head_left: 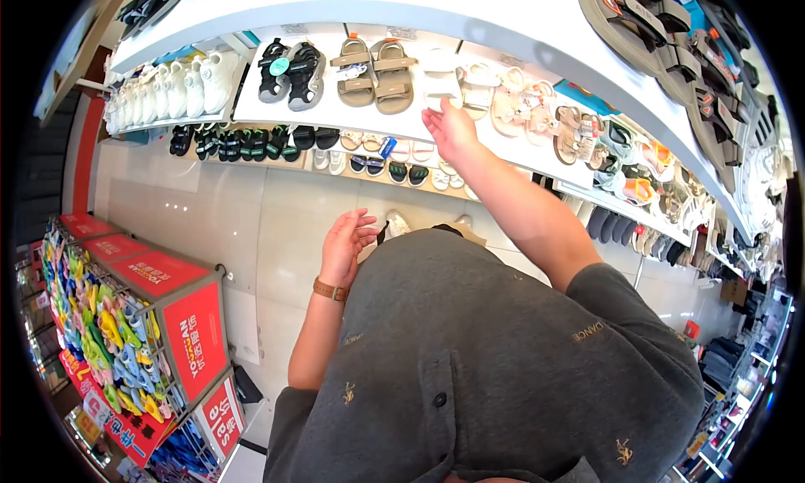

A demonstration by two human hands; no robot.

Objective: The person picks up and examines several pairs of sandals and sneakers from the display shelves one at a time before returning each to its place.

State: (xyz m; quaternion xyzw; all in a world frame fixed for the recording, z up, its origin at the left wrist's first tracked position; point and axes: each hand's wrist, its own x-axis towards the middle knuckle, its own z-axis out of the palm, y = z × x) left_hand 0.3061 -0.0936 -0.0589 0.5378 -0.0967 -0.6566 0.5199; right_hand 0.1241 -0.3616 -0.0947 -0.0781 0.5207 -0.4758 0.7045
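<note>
My right hand (453, 132) reaches forward over the front edge of the white shelf (329, 114), its fingers stretched out and holding nothing. Its fingertips are right by a pair of white sandals (442, 74), which it overlaps in this view. To the left of those stand tan strapped sandals (392, 79) and black sandals (305, 79). Pale pink sandals (506, 110) sit just to the right. Down beside my body hangs my left hand (344, 241), fingers loosely spread with nothing in them; a brown watch strap (329, 290) circles that wrist.
Below runs a lower shelf with several small black sandals (251, 144). White shoes (172, 90) line the far left. A rack of colourful slippers (109, 324) with red signs (194, 336) stands at lower left. Above, a curved shelf (335, 7) juts out, with large sandals (633, 26) at right.
</note>
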